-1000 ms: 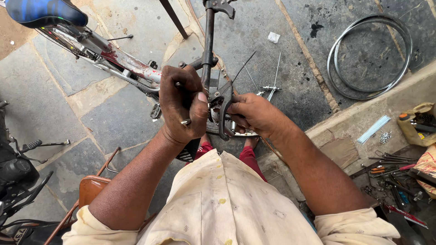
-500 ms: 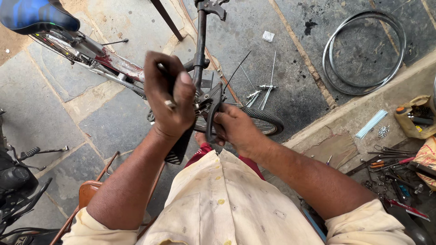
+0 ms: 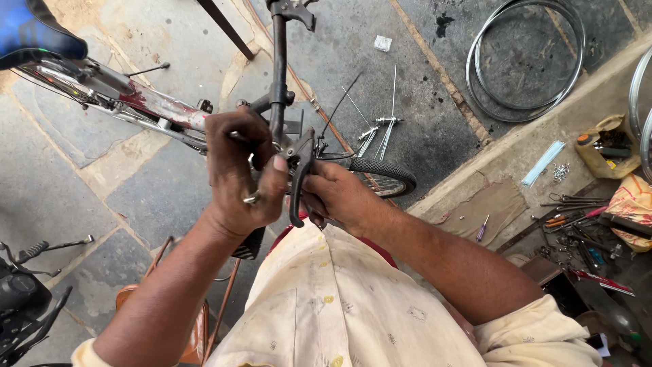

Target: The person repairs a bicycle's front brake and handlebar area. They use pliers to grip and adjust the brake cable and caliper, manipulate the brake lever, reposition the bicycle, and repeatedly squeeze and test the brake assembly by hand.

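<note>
I see bare wheel rims lying on the pavement, loose spokes nearby, and what look like pliers and screwdrivers on the ledge.

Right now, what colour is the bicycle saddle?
Blue, the saddle at top left in the head view.

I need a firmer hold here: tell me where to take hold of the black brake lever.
Grip the brake lever on its long curved blade, below the pivot, from the right. That side is open to the right hand, while the left hand already covers the handlebar side.
</note>
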`<state>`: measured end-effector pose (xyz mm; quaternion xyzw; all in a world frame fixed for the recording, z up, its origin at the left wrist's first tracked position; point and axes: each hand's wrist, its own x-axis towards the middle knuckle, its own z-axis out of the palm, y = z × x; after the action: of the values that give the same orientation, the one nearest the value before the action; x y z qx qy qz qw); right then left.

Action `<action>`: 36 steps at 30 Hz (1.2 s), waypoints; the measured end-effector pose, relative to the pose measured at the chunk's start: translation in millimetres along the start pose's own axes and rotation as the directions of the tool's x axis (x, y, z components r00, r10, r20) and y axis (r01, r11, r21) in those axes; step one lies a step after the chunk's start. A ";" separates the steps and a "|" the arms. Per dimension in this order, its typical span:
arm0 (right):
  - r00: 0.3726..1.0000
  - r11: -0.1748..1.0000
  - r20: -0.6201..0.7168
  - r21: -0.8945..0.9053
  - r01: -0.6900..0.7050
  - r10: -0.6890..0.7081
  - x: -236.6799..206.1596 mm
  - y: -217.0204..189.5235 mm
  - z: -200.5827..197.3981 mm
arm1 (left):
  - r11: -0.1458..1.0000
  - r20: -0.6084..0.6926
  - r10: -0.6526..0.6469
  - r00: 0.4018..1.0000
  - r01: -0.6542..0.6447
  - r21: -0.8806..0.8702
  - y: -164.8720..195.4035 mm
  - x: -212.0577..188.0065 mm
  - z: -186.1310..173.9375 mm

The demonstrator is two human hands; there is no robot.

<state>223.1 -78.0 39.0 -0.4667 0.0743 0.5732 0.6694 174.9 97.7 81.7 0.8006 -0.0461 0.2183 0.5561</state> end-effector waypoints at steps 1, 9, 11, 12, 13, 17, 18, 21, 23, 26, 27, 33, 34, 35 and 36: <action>0.999 1.000 0.032 0.005 -0.002 0.002 -0.3 -0.4 -2.1 | 0.996 -0.010 -0.019 1.000 0.018 -0.091 -0.3 -1.6 -1.7; 0.988 0.989 0.131 0.112 -0.097 0.082 4.5 1.2 -17.0 | 0.994 -0.037 0.015 0.999 -0.019 -0.106 -14.3 -11.2 8.5; 0.993 0.979 0.079 0.176 -0.105 0.092 5.9 8.1 -9.5 | 0.990 -0.032 -0.003 0.999 -0.001 -0.142 -17.3 -11.5 7.6; 0.994 0.975 0.037 0.195 -0.104 0.099 5.8 12.4 -5.1 | 0.987 -0.030 0.002 1.000 -0.007 -0.163 -19.1 -10.9 6.6; 0.995 0.972 -0.001 0.212 -0.102 0.104 7.4 16.3 -0.1 | 0.989 -0.036 0.005 0.999 -0.010 -0.147 -20.5 -10.1 6.4; 0.987 0.990 -0.149 0.126 0.071 -0.051 9.1 44.5 24.6 | 0.993 -0.058 -0.010 0.998 0.003 -0.118 -22.4 -10.5 6.4; 0.981 0.990 -0.173 0.094 0.109 -0.092 10.1 53.7 32.1 | 0.993 -0.061 0.000 0.998 -0.007 -0.118 -22.3 -11.1 6.8; 0.941 0.960 -0.240 0.089 0.266 -0.238 19.7 75.3 46.3 | 0.984 -0.064 0.019 0.998 -0.030 -0.176 -21.8 -13.3 7.9; 0.816 0.877 -0.321 -0.170 0.450 -0.481 24.7 92.2 58.1 | 0.979 -0.076 -0.020 0.997 0.004 -0.204 -21.9 -13.8 8.0; 0.456 0.432 -0.173 -0.709 0.558 -0.873 37.0 104.1 66.0 | 0.989 -0.097 -0.008 0.995 -0.007 -0.150 -23.8 -12.5 7.2; 0.434 0.397 -0.153 -0.731 0.554 -0.888 38.8 105.9 66.2 | 0.990 -0.098 0.001 0.995 -0.015 -0.140 -25.3 -12.0 8.2; 0.794 0.865 -0.372 -0.349 0.360 -0.480 31.6 92.2 49.2 | 0.994 -0.065 0.005 0.998 -0.012 -0.111 -29.8 -13.1 11.8; 0.820 0.891 -0.374 -0.312 0.329 -0.434 26.7 89.8 46.0 | 0.994 -0.061 0.011 0.998 -0.018 -0.105 -30.1 -13.3 12.6; 0.857 0.921 -0.351 -0.239 0.306 -0.376 22.6 87.7 44.0 | 0.995 -0.060 0.014 0.998 -0.020 -0.099 -29.9 -13.4 12.3; 0.889 0.947 -0.331 -0.161 0.279 -0.318 19.1 85.3 41.3 | 0.994 -0.057 0.011 0.998 -0.017 -0.111 -29.6 -13.2 12.0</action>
<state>140.1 -43.3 3.7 -0.6033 0.0889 0.3736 0.6989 176.0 95.7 47.2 0.7617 -0.0480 0.2417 0.5993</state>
